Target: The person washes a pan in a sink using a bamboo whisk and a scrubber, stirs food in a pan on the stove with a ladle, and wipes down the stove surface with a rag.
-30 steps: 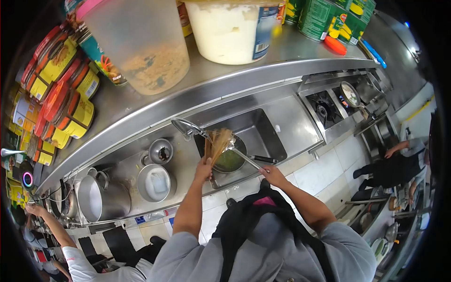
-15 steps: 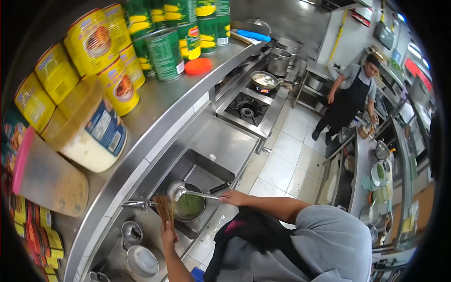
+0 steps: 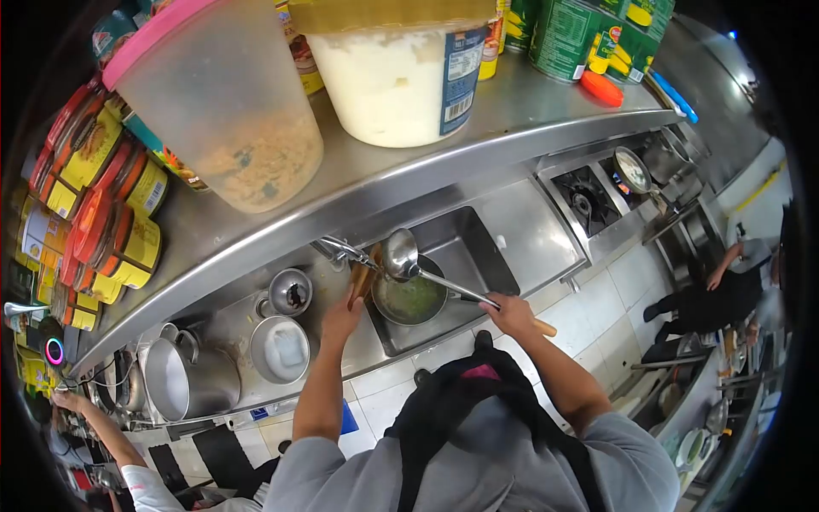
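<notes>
My right hand is wrapped round the handle of a steel ladle, its bowl up beside the faucet. In my left hand is a brown bundled-stick scrubbing brush, its upper end close to the ladle bowl. Beneath the ladle, a round pan with greenish, cloudy liquid sits in the steel sink. Left of my left hand stand a small metal bowl with dark contents and a pot with something whitish inside.
Above the sink, a steel shelf carries a pink-rimmed tub, a white tub and cans. Rightward is a stove with a pan over flame. A co-worker stands right; another person's arm reaches in at lower left.
My view has swung left and down, bringing the large pot and another person's arm into sight. The ladle and brush remain in my hands over the sink.
</notes>
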`<move>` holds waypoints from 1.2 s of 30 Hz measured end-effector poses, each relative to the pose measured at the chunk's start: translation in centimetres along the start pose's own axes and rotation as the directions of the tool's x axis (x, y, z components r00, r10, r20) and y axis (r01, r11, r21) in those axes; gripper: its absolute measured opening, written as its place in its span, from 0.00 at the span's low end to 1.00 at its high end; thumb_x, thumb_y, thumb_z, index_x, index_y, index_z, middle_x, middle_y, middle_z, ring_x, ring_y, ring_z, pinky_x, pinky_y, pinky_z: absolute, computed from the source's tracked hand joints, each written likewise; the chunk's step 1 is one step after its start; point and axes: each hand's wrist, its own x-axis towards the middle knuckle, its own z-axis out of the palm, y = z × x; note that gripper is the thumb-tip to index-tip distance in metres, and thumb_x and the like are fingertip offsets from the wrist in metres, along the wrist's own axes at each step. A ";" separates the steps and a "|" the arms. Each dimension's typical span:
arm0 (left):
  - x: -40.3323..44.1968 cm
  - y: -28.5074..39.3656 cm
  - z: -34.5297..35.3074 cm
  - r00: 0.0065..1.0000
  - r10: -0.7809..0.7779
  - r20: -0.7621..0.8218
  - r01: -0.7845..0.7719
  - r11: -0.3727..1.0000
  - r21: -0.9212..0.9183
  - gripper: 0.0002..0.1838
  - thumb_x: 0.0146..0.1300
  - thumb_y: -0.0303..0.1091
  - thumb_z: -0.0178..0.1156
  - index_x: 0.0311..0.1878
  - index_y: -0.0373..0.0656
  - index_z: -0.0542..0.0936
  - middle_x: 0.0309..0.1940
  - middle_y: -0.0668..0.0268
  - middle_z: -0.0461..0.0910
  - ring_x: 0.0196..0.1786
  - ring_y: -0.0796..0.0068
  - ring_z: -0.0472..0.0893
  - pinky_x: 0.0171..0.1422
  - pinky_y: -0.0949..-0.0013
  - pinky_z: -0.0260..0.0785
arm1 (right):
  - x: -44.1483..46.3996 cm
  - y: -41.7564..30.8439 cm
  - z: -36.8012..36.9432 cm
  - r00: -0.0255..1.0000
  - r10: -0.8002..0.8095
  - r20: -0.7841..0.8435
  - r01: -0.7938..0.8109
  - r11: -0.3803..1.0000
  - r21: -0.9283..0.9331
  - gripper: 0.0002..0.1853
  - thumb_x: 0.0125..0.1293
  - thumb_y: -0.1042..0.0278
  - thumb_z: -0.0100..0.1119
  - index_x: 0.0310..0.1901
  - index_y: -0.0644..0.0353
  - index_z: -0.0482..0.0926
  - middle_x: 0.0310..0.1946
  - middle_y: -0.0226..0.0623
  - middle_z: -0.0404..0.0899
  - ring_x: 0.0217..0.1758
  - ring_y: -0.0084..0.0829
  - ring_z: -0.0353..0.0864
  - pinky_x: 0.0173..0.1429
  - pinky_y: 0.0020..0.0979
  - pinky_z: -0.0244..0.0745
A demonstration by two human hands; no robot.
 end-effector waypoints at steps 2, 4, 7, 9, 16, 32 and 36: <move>-1.5 4.9 -4.0 0.991 -0.123 0.057 0.123 0.992 0.003 0.30 0.68 0.56 0.57 0.72 0.63 0.71 0.59 0.52 0.79 0.55 0.46 0.81 0.57 0.51 0.75 | 0.4 0.9 0.2 1.000 -0.003 -0.028 0.001 0.999 -0.043 0.19 0.68 0.41 0.58 0.48 0.44 0.86 0.31 0.43 0.86 0.37 0.51 0.86 0.43 0.49 0.80; -2.4 8.1 -4.5 0.998 -0.013 0.064 0.007 0.996 0.084 0.29 0.68 0.55 0.58 0.72 0.65 0.71 0.56 0.53 0.81 0.53 0.48 0.82 0.55 0.51 0.76 | 0.5 1.2 -0.3 1.000 0.026 0.015 -0.024 0.992 -0.122 0.19 0.68 0.40 0.58 0.47 0.44 0.86 0.31 0.43 0.86 0.37 0.50 0.86 0.43 0.48 0.81; -0.3 7.2 -1.7 0.997 0.070 0.008 -0.071 0.987 0.146 0.29 0.67 0.53 0.60 0.71 0.67 0.71 0.49 0.55 0.83 0.50 0.49 0.83 0.52 0.50 0.76 | 0.5 0.8 -0.2 0.998 -0.033 0.047 0.041 0.980 -0.194 0.20 0.67 0.39 0.59 0.48 0.43 0.86 0.31 0.42 0.86 0.37 0.49 0.86 0.42 0.48 0.81; 1.5 3.8 0.9 0.997 0.053 -0.055 -0.045 0.989 0.140 0.29 0.67 0.52 0.60 0.71 0.67 0.72 0.46 0.55 0.83 0.48 0.49 0.83 0.51 0.49 0.76 | 0.4 0.3 0.1 0.995 -0.065 0.081 0.080 0.975 -0.209 0.20 0.67 0.39 0.59 0.48 0.42 0.86 0.31 0.42 0.86 0.37 0.49 0.86 0.42 0.49 0.81; -0.8 4.2 -5.0 0.979 0.181 -0.089 -0.168 0.976 0.138 0.28 0.65 0.48 0.63 0.69 0.68 0.74 0.41 0.59 0.82 0.43 0.53 0.84 0.47 0.49 0.77 | 0.2 2.6 0.1 0.974 -0.203 -0.097 0.181 0.963 -0.201 0.18 0.63 0.43 0.65 0.47 0.45 0.86 0.32 0.37 0.86 0.34 0.46 0.86 0.36 0.45 0.80; -0.5 1.3 -5.9 0.985 0.165 -0.053 -0.166 0.986 -0.018 0.29 0.61 0.44 0.66 0.68 0.72 0.76 0.47 0.60 0.83 0.52 0.53 0.83 0.55 0.54 0.75 | 1.5 4.8 0.7 0.947 -0.296 -0.120 0.277 0.948 -0.153 0.16 0.60 0.53 0.72 0.43 0.54 0.86 0.35 0.38 0.87 0.33 0.43 0.86 0.37 0.39 0.80; -0.9 -1.7 -3.3 0.995 0.091 -0.047 -0.091 0.996 0.008 0.30 0.61 0.43 0.66 0.68 0.71 0.75 0.46 0.61 0.83 0.50 0.54 0.83 0.54 0.56 0.75 | 1.8 5.0 2.3 0.916 -0.345 -0.207 0.354 0.935 0.006 0.16 0.61 0.49 0.70 0.42 0.52 0.86 0.32 0.37 0.86 0.30 0.41 0.85 0.34 0.39 0.80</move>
